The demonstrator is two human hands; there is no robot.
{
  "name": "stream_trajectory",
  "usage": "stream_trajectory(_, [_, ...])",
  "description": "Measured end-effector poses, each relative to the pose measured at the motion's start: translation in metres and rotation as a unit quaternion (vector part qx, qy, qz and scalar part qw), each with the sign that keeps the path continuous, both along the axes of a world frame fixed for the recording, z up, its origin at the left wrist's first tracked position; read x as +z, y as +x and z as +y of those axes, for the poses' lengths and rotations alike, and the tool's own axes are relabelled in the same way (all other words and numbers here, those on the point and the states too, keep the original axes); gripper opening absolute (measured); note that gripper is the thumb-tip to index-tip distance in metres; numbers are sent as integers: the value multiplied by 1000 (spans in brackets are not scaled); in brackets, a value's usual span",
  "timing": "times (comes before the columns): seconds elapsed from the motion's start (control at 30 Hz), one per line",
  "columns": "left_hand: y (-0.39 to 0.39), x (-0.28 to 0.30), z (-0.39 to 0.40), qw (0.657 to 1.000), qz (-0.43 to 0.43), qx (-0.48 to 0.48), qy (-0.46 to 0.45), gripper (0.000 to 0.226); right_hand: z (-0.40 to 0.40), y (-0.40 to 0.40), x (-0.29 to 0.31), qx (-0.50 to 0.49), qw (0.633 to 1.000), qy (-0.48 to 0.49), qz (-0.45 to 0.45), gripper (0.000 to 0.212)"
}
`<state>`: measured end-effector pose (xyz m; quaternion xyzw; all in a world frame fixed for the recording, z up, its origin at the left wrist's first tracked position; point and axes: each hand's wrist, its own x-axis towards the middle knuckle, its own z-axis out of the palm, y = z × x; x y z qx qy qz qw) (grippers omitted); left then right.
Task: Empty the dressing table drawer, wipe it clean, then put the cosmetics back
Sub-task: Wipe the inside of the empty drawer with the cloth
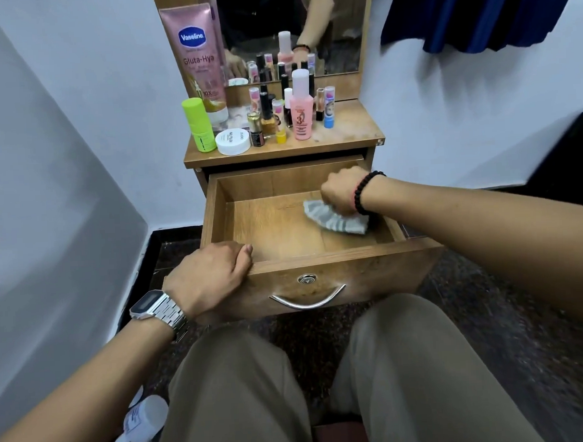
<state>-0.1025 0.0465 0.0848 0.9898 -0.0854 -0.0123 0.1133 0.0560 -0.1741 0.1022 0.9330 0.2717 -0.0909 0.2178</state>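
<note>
Centrally, the wooden drawer of the dressing table stands pulled fully out, its floor bare apart from a crumpled grey-white cloth lying at the right rear. The right hand, wearing a dark bead bracelet, is closed on the cloth and presses it against the drawer floor close to the right wall. The left hand, with a metal wristwatch, is clamped over the front left corner of the drawer, fingers curled over the top edge. The drawer front carries a curved metal handle and a small round lock. Most of the floor to the left of the cloth is open wood.

On the tabletop, the cosmetics are clustered toward the left and centre: a tall pink Vaseline tube, a lime-green bottle, a white round jar, a pink bottle and several small nail-polish bottles. The right part of the tabletop is bare. A mirror rises behind. White walls flank the table; the floor is dark and speckled, with a white bottle lying beside the person's left knee.
</note>
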Motion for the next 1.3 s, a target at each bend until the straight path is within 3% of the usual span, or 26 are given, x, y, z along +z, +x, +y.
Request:
stream_trajectory(0.1, [0, 0, -1, 1000, 3, 4, 4, 47, 1, 19, -15, -55, 991, 98, -73, 28])
stream_trajectory(0.2, [1, 1, -4, 1000, 4, 12, 10, 45, 19, 20, -29, -104, 983, 148, -44, 34])
stream_trajectory(0.33, [1, 2, -9, 1000, 9, 4, 5, 41, 71, 14, -31, -58, 978, 197, -16, 33])
stream_trajectory(0.53, [1, 2, -8, 1000, 3, 8, 4, 40, 148, -15, -38, 67, 978, 196, 29, 32])
stream_trajectory(0.77, [0, 1, -7, 1000, 26, 1, -4, 40, 110, -40, -23, 172, 963, 149, 145, 21])
stream_trajectory(1.0, [-1, 6, -10, 1000, 29, 5, 6, 44, 99, -56, -14, 216, 970, 89, 71, 22])
stream_trajectory(1.1, [-1, 5, -10, 1000, 26, 5, -1, 40, 113, -43, -22, 192, 971, 137, 35, 25])
stream_trajectory(1.3, [0, 5, -11, 1000, 7, 5, 6, 39, 127, 3, -31, 40, 975, 217, -3, 37])
